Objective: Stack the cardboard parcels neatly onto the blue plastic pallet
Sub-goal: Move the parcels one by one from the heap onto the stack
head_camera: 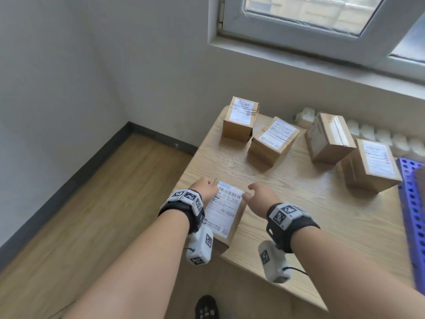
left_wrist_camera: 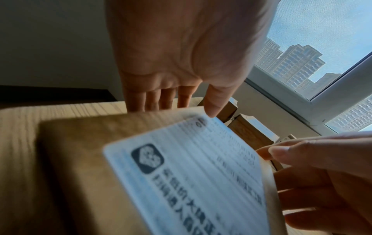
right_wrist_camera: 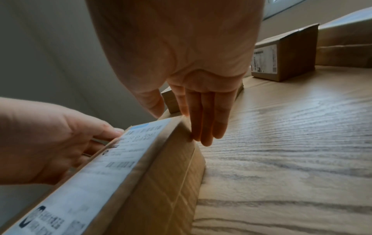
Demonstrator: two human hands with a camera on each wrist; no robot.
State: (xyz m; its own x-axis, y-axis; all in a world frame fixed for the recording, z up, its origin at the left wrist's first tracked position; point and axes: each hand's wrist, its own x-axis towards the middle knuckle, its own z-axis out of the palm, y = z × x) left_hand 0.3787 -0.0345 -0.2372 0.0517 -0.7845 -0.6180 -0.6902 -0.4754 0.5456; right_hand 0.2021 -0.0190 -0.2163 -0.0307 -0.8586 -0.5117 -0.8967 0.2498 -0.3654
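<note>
A cardboard parcel point(head_camera: 226, 215) with a white shipping label lies at the near left corner of the wooden table point(head_camera: 299, 203). My left hand point(head_camera: 204, 188) grips its left edge, thumb on top and fingers down the side. My right hand point(head_camera: 259, 196) grips the right edge the same way. In the left wrist view my left hand point(left_wrist_camera: 179, 106) reaches over the far end of the parcel point(left_wrist_camera: 181, 174). The right wrist view has my right hand point(right_wrist_camera: 181, 125) with fingers straight down the parcel's point(right_wrist_camera: 100, 182) side. The blue pallet point(head_camera: 411, 203) lies at the table's right edge.
Several more labelled parcels stand at the back of the table: two at the left point(head_camera: 240, 119) point(head_camera: 273, 140), two at the right point(head_camera: 328, 138) point(head_camera: 370, 164) beside the pallet. A white radiator point(head_camera: 379, 134) runs under the window. Wooden floor lies left of the table.
</note>
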